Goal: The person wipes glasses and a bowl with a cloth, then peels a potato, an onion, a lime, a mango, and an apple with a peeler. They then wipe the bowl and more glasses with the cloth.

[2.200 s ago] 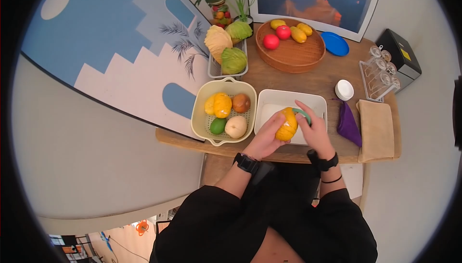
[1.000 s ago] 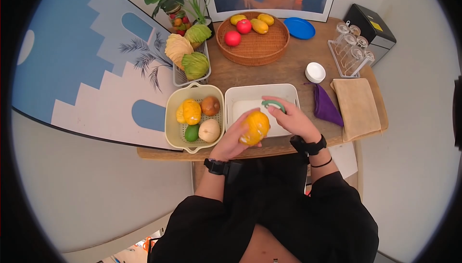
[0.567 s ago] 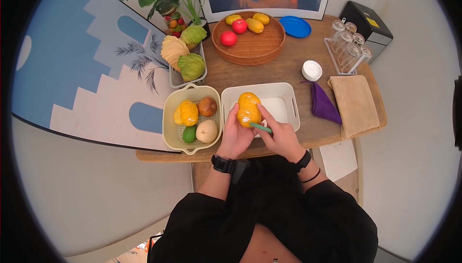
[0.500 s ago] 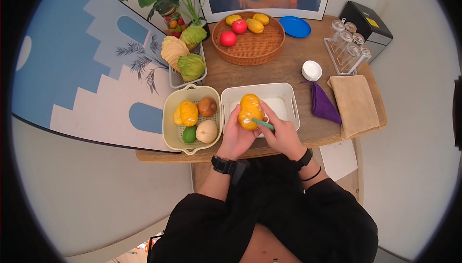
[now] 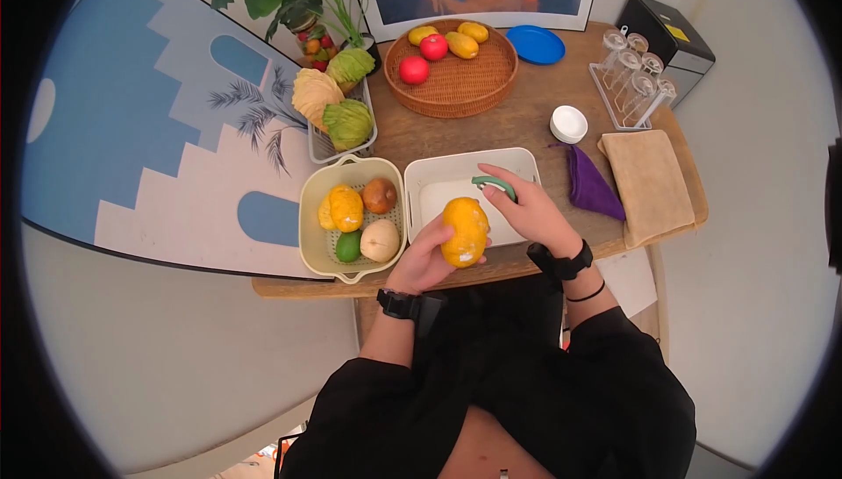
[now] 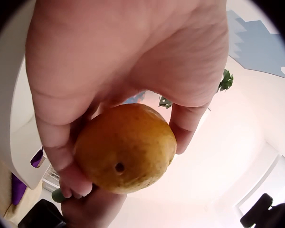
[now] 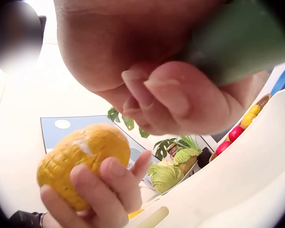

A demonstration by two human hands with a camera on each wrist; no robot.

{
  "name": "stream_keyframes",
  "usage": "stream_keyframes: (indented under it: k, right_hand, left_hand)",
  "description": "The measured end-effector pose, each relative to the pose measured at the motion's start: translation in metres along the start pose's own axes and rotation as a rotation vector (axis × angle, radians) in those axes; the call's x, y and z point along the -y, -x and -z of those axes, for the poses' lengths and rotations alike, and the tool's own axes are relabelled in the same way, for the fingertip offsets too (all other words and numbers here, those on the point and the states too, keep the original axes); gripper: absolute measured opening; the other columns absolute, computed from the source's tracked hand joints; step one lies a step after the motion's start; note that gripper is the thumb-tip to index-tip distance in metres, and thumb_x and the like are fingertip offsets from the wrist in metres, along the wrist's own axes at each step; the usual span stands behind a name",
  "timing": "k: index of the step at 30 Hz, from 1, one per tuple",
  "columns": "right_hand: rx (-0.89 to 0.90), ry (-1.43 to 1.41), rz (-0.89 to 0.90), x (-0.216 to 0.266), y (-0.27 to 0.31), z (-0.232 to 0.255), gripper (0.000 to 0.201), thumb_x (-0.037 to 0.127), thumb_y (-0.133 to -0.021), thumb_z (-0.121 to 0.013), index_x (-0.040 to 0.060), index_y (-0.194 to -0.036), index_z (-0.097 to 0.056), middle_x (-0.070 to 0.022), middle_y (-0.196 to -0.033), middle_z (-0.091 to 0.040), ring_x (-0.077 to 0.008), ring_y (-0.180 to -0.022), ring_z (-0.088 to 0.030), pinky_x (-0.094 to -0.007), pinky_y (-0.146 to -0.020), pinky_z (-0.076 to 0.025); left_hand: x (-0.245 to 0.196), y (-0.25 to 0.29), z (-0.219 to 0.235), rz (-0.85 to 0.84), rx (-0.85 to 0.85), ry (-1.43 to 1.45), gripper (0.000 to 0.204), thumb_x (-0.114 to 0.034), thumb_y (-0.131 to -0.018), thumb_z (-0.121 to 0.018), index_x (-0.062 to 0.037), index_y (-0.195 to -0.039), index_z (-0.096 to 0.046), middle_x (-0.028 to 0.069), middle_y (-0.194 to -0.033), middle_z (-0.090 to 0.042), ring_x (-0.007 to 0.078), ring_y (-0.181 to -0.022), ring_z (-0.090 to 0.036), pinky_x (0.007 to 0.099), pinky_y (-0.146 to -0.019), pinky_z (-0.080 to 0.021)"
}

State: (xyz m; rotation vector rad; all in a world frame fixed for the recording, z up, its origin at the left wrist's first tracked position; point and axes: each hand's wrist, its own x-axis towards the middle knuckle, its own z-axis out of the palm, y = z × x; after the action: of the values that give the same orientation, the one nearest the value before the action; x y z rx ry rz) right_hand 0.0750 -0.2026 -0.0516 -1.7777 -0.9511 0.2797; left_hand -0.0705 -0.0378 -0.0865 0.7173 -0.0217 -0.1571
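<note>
A yellow, oval fruit (image 5: 466,233) with glossy patches sits in my left hand (image 5: 423,261), whose fingers and thumb curve round it. The left wrist view shows the end of this fruit (image 6: 128,147), smooth orange-yellow with a small dark round mark. Up and to the right, apart from the fruit, my right hand (image 5: 541,216) grips a tool with a green handle (image 5: 496,186). Its handle (image 7: 249,47) looms large and blurred in the right wrist view, and its working end is hidden there. Both hands are over the front of a white rectangular tub (image 5: 469,156).
Left of the tub stands a cream basket (image 5: 309,207) with fruit and vegetables. Behind it is a grey crate (image 5: 372,128) of cabbages. A round wicker basket (image 5: 469,89), blue plate (image 5: 536,45), white bowl (image 5: 568,125), purple cloth (image 5: 593,185), tan cloth (image 5: 649,185) and glass rack (image 5: 627,93) share the table.
My right hand has moved up and right with the green-handled tool, off the fruit that it was against. My left hand has brought the fruit lower, nearer my body.
</note>
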Motion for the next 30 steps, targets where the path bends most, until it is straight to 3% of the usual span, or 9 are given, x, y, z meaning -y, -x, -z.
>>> stream_keyframes:
  k: [4,6,14,17,19,22,23,28,30]
  right_hand:
    - [-0.02,0.068,-0.062,0.025,0.019,-0.005,0.049,0.026,-0.098,-0.063,0.0124,-0.144,-0.052,-0.0197,-0.087,-0.071,-0.0364,-0.073,-0.07,-0.0407,-0.068,-0.054]
    - [0.057,0.186,-0.042,0.038,0.032,-0.012,0.058,0.025,-0.094,-0.066,0.0154,-0.148,-0.048,-0.0173,-0.082,-0.07,-0.0376,-0.068,-0.069,-0.0426,-0.062,-0.053]
    - [-0.052,0.273,0.179,0.013,0.043,-0.038,0.063,0.025,-0.091,-0.069,0.0137,-0.149,-0.047,-0.0174,-0.084,-0.071,-0.0379,-0.072,-0.07,-0.0438,-0.065,-0.055]
    - [-0.075,0.205,0.066,0.021,0.029,-0.022,0.058,0.025,-0.093,-0.067,0.0129,-0.147,-0.049,-0.0172,-0.084,-0.072,-0.0396,-0.069,-0.069,-0.0429,-0.063,-0.055]
    - [0.062,0.09,-0.24,0.028,0.015,-0.005,0.049,0.027,-0.097,-0.063,0.0102,-0.142,-0.054,-0.0175,-0.091,-0.073,-0.0363,-0.077,-0.071,-0.0393,-0.071,-0.056]
    - [0.124,-0.077,-0.039,-0.007,-0.001,0.0,0.041,0.027,-0.101,-0.059,0.0073,-0.137,-0.059,-0.0184,-0.099,-0.073,-0.0301,-0.09,-0.071,-0.0363,-0.081,-0.054]
    - [0.254,-0.09,-0.243,0.013,-0.006,0.012,0.038,0.027,-0.103,-0.058,0.0056,-0.133,-0.061,-0.0181,-0.107,-0.072,-0.0247,-0.101,-0.068,-0.0352,-0.09,-0.051]
    - [0.124,-0.017,-0.16,-0.001,0.002,-0.003,0.041,0.028,-0.101,-0.06,0.0098,-0.137,-0.058,-0.0185,-0.097,-0.073,-0.0307,-0.085,-0.071,-0.0375,-0.079,-0.055]
    - [0.01,0.041,-0.156,0.012,0.014,-0.011,0.045,0.028,-0.099,-0.061,0.0119,-0.141,-0.056,-0.0187,-0.093,-0.072,-0.0336,-0.08,-0.072,-0.0395,-0.075,-0.056]
  left_hand:
    - [0.01,-0.01,0.0,-0.08,-0.188,0.165,0.049,-0.043,-0.105,-0.048,-0.0092,-0.141,-0.046,0.013,-0.129,-0.059,0.0263,-0.117,-0.06,0.0439,-0.094,-0.051]
    - [0.006,-0.022,-0.011,-0.144,-0.393,0.218,0.057,-0.057,-0.105,-0.04,-0.0104,-0.137,-0.05,0.0113,-0.127,-0.06,0.0243,-0.111,-0.061,0.0442,-0.099,-0.049]
    - [0.002,-0.034,-0.024,-0.073,-0.393,0.325,0.051,-0.057,-0.104,-0.042,-0.0123,-0.123,-0.058,0.0077,-0.112,-0.065,0.0208,-0.104,-0.062,0.04,-0.093,-0.05]
    - [0.006,-0.03,-0.014,-0.056,-0.378,0.268,0.05,-0.054,-0.104,-0.043,-0.0107,-0.125,-0.057,0.0106,-0.113,-0.065,0.0216,-0.104,-0.062,0.0406,-0.091,-0.051]
    - [0.007,-0.023,-0.008,-0.03,-0.371,0.205,0.05,-0.051,-0.104,-0.043,-0.0095,-0.128,-0.056,0.0128,-0.113,-0.065,0.0223,-0.103,-0.063,0.0407,-0.09,-0.051]
    - [0.004,-0.01,-0.001,0.027,-0.24,-0.025,0.051,-0.047,-0.105,-0.042,-0.0071,-0.135,-0.052,0.015,-0.116,-0.064,0.0239,-0.102,-0.063,0.04,-0.085,-0.052]
    - [0.003,-0.005,0.004,0.066,-0.146,-0.041,0.053,-0.046,-0.105,-0.042,-0.0062,-0.138,-0.05,0.0157,-0.117,-0.064,0.0246,-0.102,-0.063,0.0392,-0.083,-0.053]
    - [0.0,-0.007,0.008,0.056,-0.032,0.168,0.054,-0.046,-0.104,-0.043,-0.0055,-0.139,-0.049,0.0162,-0.119,-0.064,0.0267,-0.102,-0.064,0.0384,-0.083,-0.053]
    - [0.001,-0.016,0.003,-0.03,-0.274,0.318,0.053,-0.046,-0.103,-0.043,-0.0061,-0.138,-0.05,0.0161,-0.122,-0.063,0.0273,-0.106,-0.063,0.0387,-0.088,-0.051]
